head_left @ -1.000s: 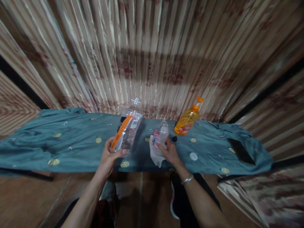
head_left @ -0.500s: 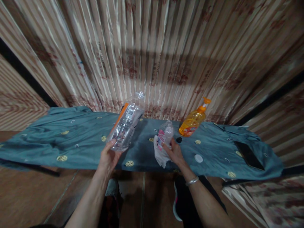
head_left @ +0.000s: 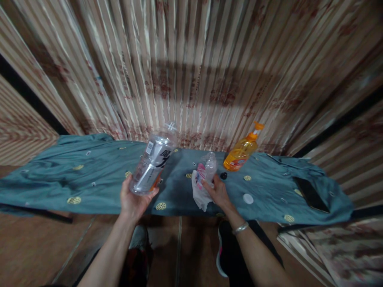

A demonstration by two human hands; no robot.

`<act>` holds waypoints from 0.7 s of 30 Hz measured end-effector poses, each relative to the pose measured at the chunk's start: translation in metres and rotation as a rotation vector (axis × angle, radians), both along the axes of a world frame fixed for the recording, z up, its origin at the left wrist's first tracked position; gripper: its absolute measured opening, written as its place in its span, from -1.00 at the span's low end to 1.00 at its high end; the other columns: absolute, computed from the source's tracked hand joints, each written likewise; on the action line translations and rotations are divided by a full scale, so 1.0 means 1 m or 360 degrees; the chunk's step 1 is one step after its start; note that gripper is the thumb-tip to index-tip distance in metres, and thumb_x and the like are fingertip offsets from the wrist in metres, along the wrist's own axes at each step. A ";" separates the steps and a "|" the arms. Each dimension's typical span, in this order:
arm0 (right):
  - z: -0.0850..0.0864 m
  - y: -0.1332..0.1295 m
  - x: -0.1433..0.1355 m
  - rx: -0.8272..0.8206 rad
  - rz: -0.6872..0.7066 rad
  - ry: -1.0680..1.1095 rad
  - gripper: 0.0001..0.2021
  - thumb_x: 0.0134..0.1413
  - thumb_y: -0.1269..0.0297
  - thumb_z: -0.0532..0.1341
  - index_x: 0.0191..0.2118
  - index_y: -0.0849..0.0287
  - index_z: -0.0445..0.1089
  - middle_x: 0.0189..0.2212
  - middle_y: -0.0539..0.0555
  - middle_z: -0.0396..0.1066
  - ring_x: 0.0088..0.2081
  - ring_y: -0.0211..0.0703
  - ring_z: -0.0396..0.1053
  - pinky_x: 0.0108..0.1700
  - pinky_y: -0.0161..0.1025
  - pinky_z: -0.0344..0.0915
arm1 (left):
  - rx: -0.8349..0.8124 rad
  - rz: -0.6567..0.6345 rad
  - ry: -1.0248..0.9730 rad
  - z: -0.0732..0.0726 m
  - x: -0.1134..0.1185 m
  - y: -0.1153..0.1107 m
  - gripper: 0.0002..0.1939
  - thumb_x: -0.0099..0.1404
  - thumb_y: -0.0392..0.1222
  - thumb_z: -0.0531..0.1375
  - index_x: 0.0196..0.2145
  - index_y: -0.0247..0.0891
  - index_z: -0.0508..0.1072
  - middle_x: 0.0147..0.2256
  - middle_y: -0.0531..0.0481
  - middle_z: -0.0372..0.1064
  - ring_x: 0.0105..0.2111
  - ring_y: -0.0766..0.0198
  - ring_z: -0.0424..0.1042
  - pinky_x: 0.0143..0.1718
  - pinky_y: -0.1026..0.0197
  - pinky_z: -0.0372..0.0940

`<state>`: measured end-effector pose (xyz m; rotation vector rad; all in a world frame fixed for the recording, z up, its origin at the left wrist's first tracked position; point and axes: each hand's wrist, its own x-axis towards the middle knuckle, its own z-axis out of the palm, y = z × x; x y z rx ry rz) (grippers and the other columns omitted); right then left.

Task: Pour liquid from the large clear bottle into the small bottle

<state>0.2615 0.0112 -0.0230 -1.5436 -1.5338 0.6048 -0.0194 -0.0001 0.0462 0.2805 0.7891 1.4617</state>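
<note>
Tilted to the right, a large clear plastic bottle [head_left: 153, 161] with a silver label and dark lettering is gripped near its base by my left hand [head_left: 135, 199]. Its neck shows no cap that I can make out. My right hand [head_left: 219, 192] is closed round a smaller clear plastic bottle [head_left: 211, 165] with a pink label. A crumpled white tissue [head_left: 200, 196] lies against that bottle's lower left side, partly hidden behind the bottle and my fingers.
Right of the small bottle stand an orange pump bottle [head_left: 239, 156] and a black cap [head_left: 224, 175]. A white round lid [head_left: 248, 199] and a black phone [head_left: 311, 194] lie on the teal cloth [head_left: 101, 167]. A pleated curtain [head_left: 185, 59] hangs behind.
My left hand has turned the large bottle about its length, so the silver front with lettering faces me now. My right hand and the small bottle have hardly moved.
</note>
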 end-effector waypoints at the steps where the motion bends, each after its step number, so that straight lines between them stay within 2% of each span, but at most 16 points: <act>1: -0.001 0.000 0.000 0.0004 0.0006 -0.0005 -0.58 0.12 -0.01 0.18 -0.03 0.19 0.35 -0.23 0.15 0.56 -0.25 0.00 0.53 -0.18 -0.15 0.42 | -0.0018 -0.0004 0.0023 -0.001 0.000 -0.001 -0.63 0.23 -0.01 0.15 -0.09 -0.28 0.47 -0.25 -0.25 0.57 -0.34 -0.08 0.58 -0.55 0.11 0.44; 6: -0.003 0.000 -0.001 0.0022 0.0024 -0.0046 -0.54 0.12 0.02 0.21 0.05 0.21 0.31 -0.16 0.20 0.56 -0.14 0.07 0.54 -0.08 -0.10 0.42 | -0.0080 -0.0001 0.0106 -0.004 0.001 -0.004 -0.67 0.24 -0.07 0.13 -0.11 -0.29 0.46 -0.28 -0.22 0.56 -0.36 -0.07 0.58 -0.59 0.12 0.42; 14: -0.002 -0.002 -0.006 -0.0005 -0.0015 -0.0027 -0.48 0.07 0.07 0.24 0.12 0.18 0.28 -0.17 0.18 0.56 -0.15 0.08 0.54 -0.08 -0.05 0.45 | -0.0058 0.0015 0.0153 -0.009 0.001 -0.006 -0.66 0.15 -0.13 0.22 -0.11 -0.31 0.48 -0.30 -0.19 0.55 -0.46 0.00 0.55 -0.70 0.20 0.32; 21: 0.000 0.001 -0.009 -0.0084 0.0000 -0.0009 -0.47 0.04 0.16 0.27 0.13 0.18 0.26 -0.11 0.20 0.55 -0.10 0.09 0.54 -0.05 -0.03 0.45 | 0.0003 0.0029 0.0269 -0.016 -0.004 -0.004 -0.61 -0.04 -0.20 0.34 -0.18 -0.26 0.52 -0.33 -0.10 0.58 -0.50 0.04 0.54 -0.72 0.24 0.33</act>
